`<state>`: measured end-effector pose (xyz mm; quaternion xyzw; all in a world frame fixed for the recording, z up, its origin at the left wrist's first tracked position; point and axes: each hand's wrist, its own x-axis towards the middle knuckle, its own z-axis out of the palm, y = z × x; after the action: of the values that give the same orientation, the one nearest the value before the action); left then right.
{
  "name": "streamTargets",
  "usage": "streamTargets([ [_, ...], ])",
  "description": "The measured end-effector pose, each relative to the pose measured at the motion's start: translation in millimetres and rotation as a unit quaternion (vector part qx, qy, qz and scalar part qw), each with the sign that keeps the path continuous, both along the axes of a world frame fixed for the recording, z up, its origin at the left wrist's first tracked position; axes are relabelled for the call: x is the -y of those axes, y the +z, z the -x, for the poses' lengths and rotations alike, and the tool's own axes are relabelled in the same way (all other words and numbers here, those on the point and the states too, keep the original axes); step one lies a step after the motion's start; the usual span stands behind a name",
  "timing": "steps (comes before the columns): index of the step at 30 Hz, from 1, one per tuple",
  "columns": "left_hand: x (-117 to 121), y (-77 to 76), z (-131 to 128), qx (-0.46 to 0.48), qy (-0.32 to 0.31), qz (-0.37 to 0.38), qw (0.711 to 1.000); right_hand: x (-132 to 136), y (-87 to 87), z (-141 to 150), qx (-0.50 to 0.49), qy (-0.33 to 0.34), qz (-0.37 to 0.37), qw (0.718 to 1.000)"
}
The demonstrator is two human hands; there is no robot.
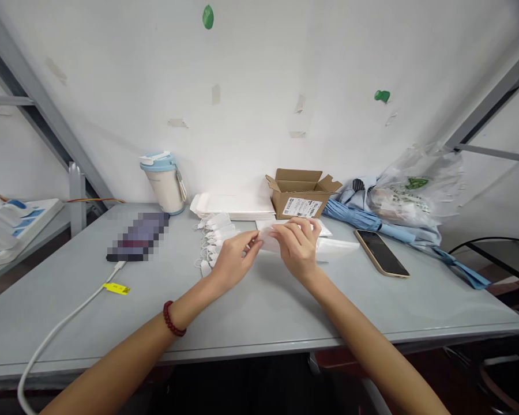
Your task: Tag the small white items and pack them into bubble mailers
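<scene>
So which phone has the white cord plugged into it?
The left phone, near the blue-lidded cup: the white cord meets its near end. The right phone, by the blue umbrella, shows no cord.

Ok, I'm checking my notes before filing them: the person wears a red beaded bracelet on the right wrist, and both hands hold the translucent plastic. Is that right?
Not quite: the head view shows the red beaded bracelet on the wrist of the left hand. That hand and the right hand do both hold the translucent plastic.

Bare tabletop [268,317] before the hands, box [296,199] behind.
</scene>
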<state>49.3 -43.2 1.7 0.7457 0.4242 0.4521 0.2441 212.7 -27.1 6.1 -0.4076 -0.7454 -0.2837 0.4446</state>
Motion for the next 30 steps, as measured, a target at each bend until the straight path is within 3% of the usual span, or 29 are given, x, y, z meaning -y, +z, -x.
streamTargets([
  [3, 5.1, -2.9, -5.8, 0.051, -0.013, 0.098, 0.994, -7.6, -0.4, -5.1, -0.004, 0.006, 0.057, 0.998],
  [6, 11.1, -6.9, -12.3, 0.059, -0.039, 0.149, 0.986, -17.7, -7.9, -9.3, 0.023, 0.033, 0.144, 0.989],
  [10, 15.6, -16.5, -17.1, -0.061, -0.084, 0.158, 0.982, -26.6, -19.7, -11.7, 0.069, 0.045, 0.276, 0.958],
  [14, 17.7, -25.4, -16.4, -0.2, -0.094, 0.101, 0.97, -27.8, -23.2, -10.2, 0.109, 0.02, 0.354, 0.929],
  [23, 20.4, -19.6, -14.6, -0.354, -0.058, 0.004, 0.933, -24.6, -23.7, -3.5, 0.167, -0.099, 0.367, 0.91],
  [30, 18.2, -23.4, -14.8, -0.36, -0.05, -0.004, 0.932, -29.2, -31.1, -5.2, 0.1, -0.085, 0.372, 0.919],
])
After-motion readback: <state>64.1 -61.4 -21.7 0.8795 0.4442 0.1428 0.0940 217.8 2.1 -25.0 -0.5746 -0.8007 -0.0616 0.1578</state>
